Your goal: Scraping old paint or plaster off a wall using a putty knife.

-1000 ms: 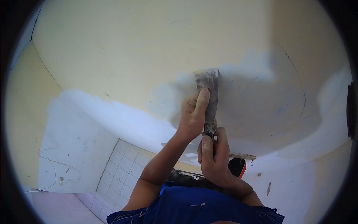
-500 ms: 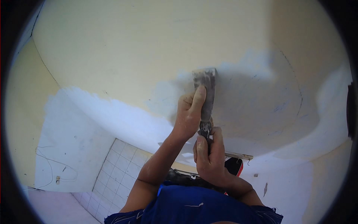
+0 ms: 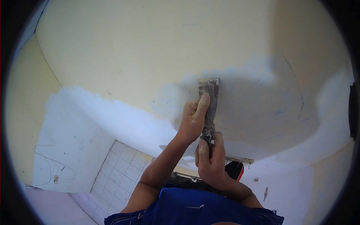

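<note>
A wide, smeared putty knife [image 3: 212,107] stands nearly upright against the wall, blade edge at the top and dark handle at the bottom. My left hand [image 3: 194,117] is closed round the side of its blade, thumb pressed flat on the face just below the edge. Lower down, my right hand [image 3: 212,161] grips the handle between thumb and fingers. Pale dust marks both hands. Around the blade, the yellowish wall [image 3: 180,41] carries a whitish-blue patch [image 3: 240,75], partly under the shadow of my arms. Whether the edge touches the wall, I cannot tell.
A thin dark curved line [image 3: 294,77] marks the wall at right. Below my hands is a small rail with hooks [image 3: 242,159], beside a black and red object [image 3: 234,170]. White tiles [image 3: 120,165], a loose cable [image 3: 48,165] and a socket [image 3: 56,179] lie at lower left.
The putty knife and both hands have come slightly downward and a touch to the right in view, with the grip unchanged. The whole view has shifted a little as well.
</note>
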Demonstrator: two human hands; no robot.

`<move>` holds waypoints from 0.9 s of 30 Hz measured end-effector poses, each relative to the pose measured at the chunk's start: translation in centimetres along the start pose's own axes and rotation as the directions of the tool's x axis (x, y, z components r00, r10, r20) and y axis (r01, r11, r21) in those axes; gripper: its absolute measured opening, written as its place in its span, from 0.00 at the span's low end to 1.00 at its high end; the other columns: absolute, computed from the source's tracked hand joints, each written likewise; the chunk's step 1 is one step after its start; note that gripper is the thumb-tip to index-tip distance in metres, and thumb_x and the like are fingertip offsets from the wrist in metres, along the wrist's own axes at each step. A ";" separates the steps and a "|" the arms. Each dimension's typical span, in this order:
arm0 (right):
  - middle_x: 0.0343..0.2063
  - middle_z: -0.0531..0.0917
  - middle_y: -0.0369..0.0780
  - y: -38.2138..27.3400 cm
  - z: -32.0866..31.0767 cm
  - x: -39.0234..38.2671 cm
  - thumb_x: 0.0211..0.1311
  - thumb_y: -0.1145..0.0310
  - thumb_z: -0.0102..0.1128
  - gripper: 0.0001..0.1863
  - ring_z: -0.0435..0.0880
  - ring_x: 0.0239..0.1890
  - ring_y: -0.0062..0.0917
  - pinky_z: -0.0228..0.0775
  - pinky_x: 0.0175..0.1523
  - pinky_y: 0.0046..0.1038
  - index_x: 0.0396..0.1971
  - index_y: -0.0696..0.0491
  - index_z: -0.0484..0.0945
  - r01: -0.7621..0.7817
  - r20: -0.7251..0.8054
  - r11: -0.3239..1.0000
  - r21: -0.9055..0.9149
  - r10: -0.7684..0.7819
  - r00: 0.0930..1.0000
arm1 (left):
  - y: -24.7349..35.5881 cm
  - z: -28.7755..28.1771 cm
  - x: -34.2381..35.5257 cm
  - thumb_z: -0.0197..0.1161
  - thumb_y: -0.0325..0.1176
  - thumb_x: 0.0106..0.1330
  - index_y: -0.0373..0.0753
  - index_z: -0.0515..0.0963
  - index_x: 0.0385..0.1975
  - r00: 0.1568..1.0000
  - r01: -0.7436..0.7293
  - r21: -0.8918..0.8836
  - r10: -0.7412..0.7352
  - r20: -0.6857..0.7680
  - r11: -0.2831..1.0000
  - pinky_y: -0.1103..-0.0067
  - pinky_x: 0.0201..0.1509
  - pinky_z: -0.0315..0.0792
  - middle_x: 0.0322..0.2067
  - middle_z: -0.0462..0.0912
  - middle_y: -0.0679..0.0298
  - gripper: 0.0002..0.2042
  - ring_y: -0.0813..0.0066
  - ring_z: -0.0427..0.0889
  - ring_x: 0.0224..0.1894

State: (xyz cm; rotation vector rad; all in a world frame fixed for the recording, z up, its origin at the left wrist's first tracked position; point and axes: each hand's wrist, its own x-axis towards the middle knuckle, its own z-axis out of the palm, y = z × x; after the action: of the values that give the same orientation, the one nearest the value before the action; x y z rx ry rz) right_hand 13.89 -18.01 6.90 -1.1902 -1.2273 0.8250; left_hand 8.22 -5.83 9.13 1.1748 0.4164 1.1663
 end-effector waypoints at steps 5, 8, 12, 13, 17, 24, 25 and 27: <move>0.19 0.72 0.39 -1.7 -0.1 1.3 0.69 0.74 0.48 0.08 0.69 0.19 0.14 0.58 0.22 0.25 0.39 0.59 0.60 0.049 0.010 0.997 -0.055 -0.049 0.999 | 2.1 0.6 0.7 0.46 0.45 0.76 0.41 0.69 0.21 0.999 0.021 -0.091 -0.024 -0.031 0.996 0.82 0.12 0.65 0.11 0.71 0.67 0.20 0.81 0.70 0.09; 0.19 0.72 0.39 -1.1 0.2 0.9 0.69 0.74 0.48 0.08 0.69 0.19 0.14 0.59 0.22 0.25 0.39 0.59 0.60 -0.001 0.002 1.000 -0.007 0.001 1.000 | 1.2 0.2 0.1 0.46 0.45 0.76 0.41 0.69 0.21 0.999 0.033 -0.069 -0.035 -0.026 0.997 0.82 0.12 0.66 0.11 0.70 0.67 0.20 0.81 0.70 0.09; 0.18 0.73 0.40 -0.3 0.1 0.4 0.69 0.73 0.49 0.09 0.69 0.19 0.16 0.60 0.23 0.26 0.39 0.59 0.59 -0.005 -0.005 1.000 0.010 0.005 1.000 | -0.1 -0.2 0.2 0.47 0.45 0.75 0.41 0.69 0.22 1.000 -0.005 0.013 0.005 -0.015 1.000 0.82 0.12 0.66 0.10 0.70 0.67 0.19 0.80 0.69 0.08; 0.18 0.72 0.40 -0.6 0.0 0.6 0.69 0.73 0.49 0.09 0.69 0.19 0.16 0.60 0.23 0.27 0.39 0.59 0.59 -0.004 0.008 1.000 0.001 0.004 1.000 | 0.1 -0.2 0.5 0.47 0.45 0.75 0.41 0.69 0.22 1.000 -0.008 0.015 0.009 -0.014 1.000 0.82 0.12 0.66 0.10 0.70 0.67 0.19 0.80 0.69 0.08; 0.19 0.71 0.38 -2.4 0.4 1.3 0.69 0.73 0.48 0.08 0.69 0.19 0.15 0.59 0.23 0.25 0.39 0.59 0.60 -0.038 0.032 0.999 -0.021 0.039 0.999 | 2.3 0.5 0.8 0.47 0.45 0.75 0.41 0.70 0.20 0.999 0.006 -0.152 -0.011 -0.035 0.988 0.82 0.12 0.65 0.11 0.70 0.68 0.20 0.80 0.69 0.09; 0.17 0.73 0.43 0.2 0.4 0.4 0.68 0.73 0.50 0.10 0.73 0.19 0.18 0.60 0.22 0.28 0.39 0.59 0.60 0.003 -0.004 0.999 -0.034 -0.003 1.000 | 0.6 -0.2 -0.1 0.47 0.45 0.76 0.41 0.69 0.18 0.998 0.017 0.006 -0.016 -0.068 1.000 0.84 0.13 0.64 0.12 0.69 0.72 0.22 0.85 0.70 0.11; 0.16 0.73 0.43 -0.3 0.4 0.7 0.68 0.73 0.50 0.10 0.73 0.18 0.18 0.60 0.22 0.28 0.39 0.59 0.59 -0.002 0.006 0.999 -0.044 0.002 1.000 | 1.1 0.0 0.0 0.47 0.45 0.76 0.41 0.69 0.18 0.998 0.021 -0.020 -0.023 -0.064 1.000 0.84 0.14 0.64 0.12 0.68 0.72 0.22 0.85 0.69 0.11; 0.16 0.72 0.41 -1.6 0.9 1.0 0.69 0.73 0.50 0.09 0.71 0.18 0.18 0.59 0.21 0.28 0.39 0.59 0.59 -0.004 0.007 0.999 -0.033 0.005 1.000 | 2.4 0.2 0.2 0.46 0.45 0.76 0.41 0.69 0.18 0.997 0.036 -0.073 -0.041 -0.063 0.997 0.84 0.13 0.64 0.12 0.68 0.72 0.22 0.85 0.69 0.11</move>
State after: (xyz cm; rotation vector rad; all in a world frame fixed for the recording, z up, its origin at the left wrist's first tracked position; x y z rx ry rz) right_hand 13.02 -17.20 8.64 -1.2182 -1.2488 0.8155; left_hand 7.30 -5.92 11.31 1.0651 0.4403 1.1786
